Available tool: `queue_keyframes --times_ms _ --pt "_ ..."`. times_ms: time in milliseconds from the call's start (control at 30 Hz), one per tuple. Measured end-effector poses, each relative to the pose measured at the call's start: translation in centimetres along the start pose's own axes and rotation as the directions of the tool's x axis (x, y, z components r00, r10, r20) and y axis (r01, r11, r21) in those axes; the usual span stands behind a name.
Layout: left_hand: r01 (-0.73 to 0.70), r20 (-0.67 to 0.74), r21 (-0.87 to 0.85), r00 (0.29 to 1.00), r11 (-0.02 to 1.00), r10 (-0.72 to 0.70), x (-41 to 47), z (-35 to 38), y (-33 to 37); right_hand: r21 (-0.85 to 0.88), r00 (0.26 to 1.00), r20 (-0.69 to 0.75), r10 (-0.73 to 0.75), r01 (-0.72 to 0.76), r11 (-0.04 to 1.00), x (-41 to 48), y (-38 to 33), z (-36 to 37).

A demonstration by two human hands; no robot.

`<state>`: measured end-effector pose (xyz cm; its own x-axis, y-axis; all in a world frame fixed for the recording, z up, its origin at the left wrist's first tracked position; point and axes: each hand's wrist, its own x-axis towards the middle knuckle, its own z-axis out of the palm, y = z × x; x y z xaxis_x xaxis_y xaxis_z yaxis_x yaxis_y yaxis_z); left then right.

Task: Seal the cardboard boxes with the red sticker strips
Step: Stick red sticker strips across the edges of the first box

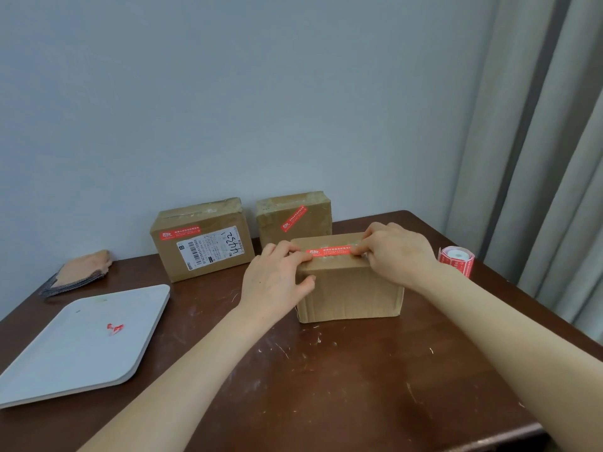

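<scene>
A plain cardboard box stands in the middle of the dark wooden table. A red sticker strip lies across its top. My left hand rests on the box's left top corner, fingers on the strip's left end and thumb against the front face. My right hand presses its fingertips on the strip's right end. Behind stand two more boxes: one with a white shipping label and a red strip, another with a diagonal red strip. A roll of red stickers sits right of the front box.
A white tray with a small red scrap on it lies at the left. A folded cloth lies behind the tray. Grey curtains hang at the right, close to the table's far right corner.
</scene>
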<state>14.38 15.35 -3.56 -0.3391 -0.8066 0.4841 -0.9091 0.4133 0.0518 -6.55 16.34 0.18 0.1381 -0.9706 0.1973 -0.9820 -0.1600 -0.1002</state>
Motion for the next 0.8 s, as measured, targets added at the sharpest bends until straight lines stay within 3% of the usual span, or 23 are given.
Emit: queue_keyframes --times_ms 233,433,533,667,800 --pt "-0.045 -0.043 -0.004 0.998 0.999 0.045 0.5 0.2 1.1 -0.001 0.988 -0.139 -0.074 0.074 0.997 -0.2 -0.7 0.3" --pt "-0.058 0.091 0.032 0.994 0.998 0.055 1.6 0.7 1.9 0.014 0.995 -0.028 -0.091 0.091 0.996 -0.2 -0.6 0.6" --pt "-0.058 0.046 0.000 0.997 0.998 0.057 1.4 0.9 1.9 0.031 0.994 -0.091 -0.064 0.067 0.997 -0.1 -0.2 0.5" --pt "-0.095 -0.008 -0.032 0.995 0.995 0.095 1.0 0.7 1.8 0.029 0.990 -0.028 -0.141 0.142 0.989 -0.1 -1.0 0.7" --pt "-0.086 -0.005 0.010 0.996 0.996 0.086 0.9 0.3 1.3 0.013 0.993 -0.098 -0.062 0.064 0.998 0.3 -0.5 0.2"
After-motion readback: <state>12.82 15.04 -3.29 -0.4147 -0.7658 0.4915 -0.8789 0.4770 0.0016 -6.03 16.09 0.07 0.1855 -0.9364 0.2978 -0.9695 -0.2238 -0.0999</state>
